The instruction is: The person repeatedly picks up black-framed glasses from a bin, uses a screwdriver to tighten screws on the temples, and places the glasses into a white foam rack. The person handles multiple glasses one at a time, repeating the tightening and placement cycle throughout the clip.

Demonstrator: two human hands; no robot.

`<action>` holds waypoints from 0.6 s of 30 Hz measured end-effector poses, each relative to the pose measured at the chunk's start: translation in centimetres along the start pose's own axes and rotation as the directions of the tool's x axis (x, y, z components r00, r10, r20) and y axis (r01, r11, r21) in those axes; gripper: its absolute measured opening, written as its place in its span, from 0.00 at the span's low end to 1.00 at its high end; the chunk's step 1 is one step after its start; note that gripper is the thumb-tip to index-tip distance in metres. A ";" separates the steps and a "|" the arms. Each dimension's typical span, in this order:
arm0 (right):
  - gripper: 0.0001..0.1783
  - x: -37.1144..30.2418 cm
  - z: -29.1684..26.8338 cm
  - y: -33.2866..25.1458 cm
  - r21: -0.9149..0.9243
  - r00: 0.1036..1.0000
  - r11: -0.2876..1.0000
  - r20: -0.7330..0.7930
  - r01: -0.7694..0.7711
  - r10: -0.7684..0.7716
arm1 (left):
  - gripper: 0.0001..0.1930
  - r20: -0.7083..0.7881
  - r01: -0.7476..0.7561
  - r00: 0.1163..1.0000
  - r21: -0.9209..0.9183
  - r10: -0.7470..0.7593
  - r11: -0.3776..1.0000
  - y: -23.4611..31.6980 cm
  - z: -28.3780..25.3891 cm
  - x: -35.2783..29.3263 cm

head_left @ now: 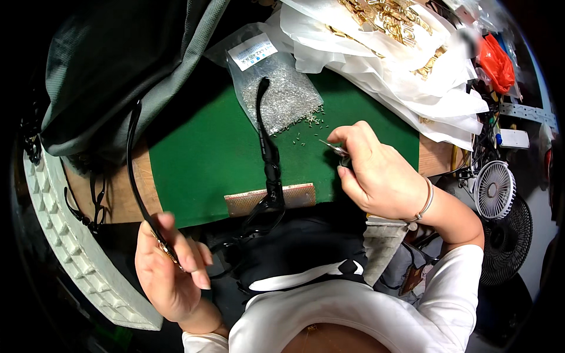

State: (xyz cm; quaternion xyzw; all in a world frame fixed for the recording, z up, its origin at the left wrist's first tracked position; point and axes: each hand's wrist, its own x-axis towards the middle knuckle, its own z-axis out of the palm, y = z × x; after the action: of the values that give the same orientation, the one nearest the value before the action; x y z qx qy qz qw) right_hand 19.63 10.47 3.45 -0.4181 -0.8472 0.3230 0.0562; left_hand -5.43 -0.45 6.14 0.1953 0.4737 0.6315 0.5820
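My left hand (170, 265) is closed on a black eyeglasses frame (272, 170), around the hinge end of one temple, where a gold-coloured part shows. That temple points up and away, and the other reaches over the green mat. The lower part of the frame is dark against my clothes. Over the mat, my right hand (379, 170) pinches a small pointed metal tool (336, 148); its exact kind is unclear. Near its tip lie several tiny loose metal screws (312, 120), spilled beside a clear plastic bag (282, 88) full of them.
A ridged block (300, 194) sits at the near edge of the green mat (200, 159). Gold-coloured metal parts (394, 23) lie on white wrapping (365, 65) at the back right. A black-grey cloth bag (118, 70) and more black glasses (94, 206) are left; a white fan (494, 189) stands right.
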 end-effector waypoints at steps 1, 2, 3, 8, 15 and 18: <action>0.17 0.0 0.1 0.1 0.019 0.999 0.999 0.001 0.034 -0.034 | 0.19 0.017 0.007 1.000 -0.022 -0.007 1.000 -0.2 -0.1 0.2; 0.17 0.3 0.1 -0.2 -0.044 0.999 0.998 0.001 0.041 -0.041 | 0.17 0.037 0.011 0.999 -0.044 -0.010 0.999 -0.4 -0.3 0.5; 0.17 0.4 0.3 -0.1 -0.081 0.999 0.996 -0.024 0.043 -0.046 | 0.15 0.057 0.016 0.998 -0.065 -0.012 0.998 -0.5 -0.4 0.8; 0.18 0.5 1.7 0.4 -0.184 0.992 0.980 -0.094 0.072 -0.090 | 0.12 0.255 0.233 0.958 -0.417 -0.134 0.879 -1.4 0.0 0.6; 0.20 0.9 1.8 -0.2 -0.186 0.995 0.982 -0.090 0.015 -0.032 | 0.13 0.475 0.552 0.820 -0.510 -0.319 0.660 -4.4 2.0 0.9; 0.20 0.7 2.1 0.2 -0.210 0.992 0.977 -0.106 0.042 -0.066 | 0.13 0.507 0.578 0.801 -0.514 -0.319 0.634 -4.8 2.0 1.2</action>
State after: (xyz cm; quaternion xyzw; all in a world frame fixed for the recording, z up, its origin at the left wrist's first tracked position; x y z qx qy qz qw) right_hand 18.50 10.06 1.60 -0.4159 -0.8828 0.2072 0.0686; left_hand -1.45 0.77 2.76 -0.0291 0.1413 0.5373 0.8310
